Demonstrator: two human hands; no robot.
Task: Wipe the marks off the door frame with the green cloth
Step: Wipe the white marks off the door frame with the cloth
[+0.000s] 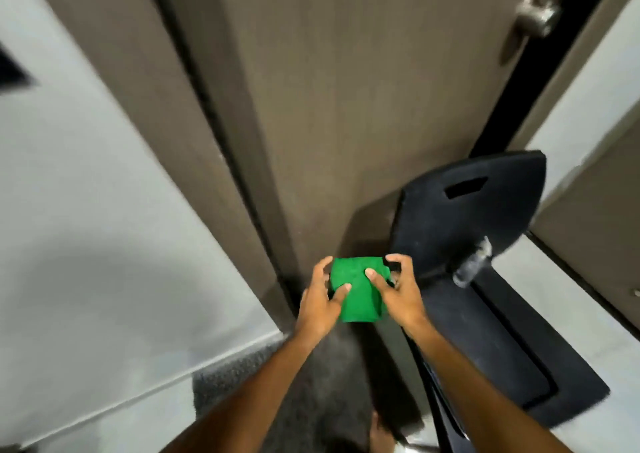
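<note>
**Cloth in hand, frame not yet touched**

My left hand [320, 298] and right hand [398, 291] both grip the green cloth [356, 293], thumbs pressed on its top face, fingers curled around its side edges. The cloth is soft fabric, folded into a compact pad, held in the air clear of everything. The door frame [194, 113] lies up and to the left of my hands, its long axis running diagonally from upper left down to near my left wrist; the left hand is nearer. The frame is matte brown; marks cannot be made out. The door [346, 89] carries a brushed metal knob [536, 14]. A black chair [485, 245] stands to the right.
</note>
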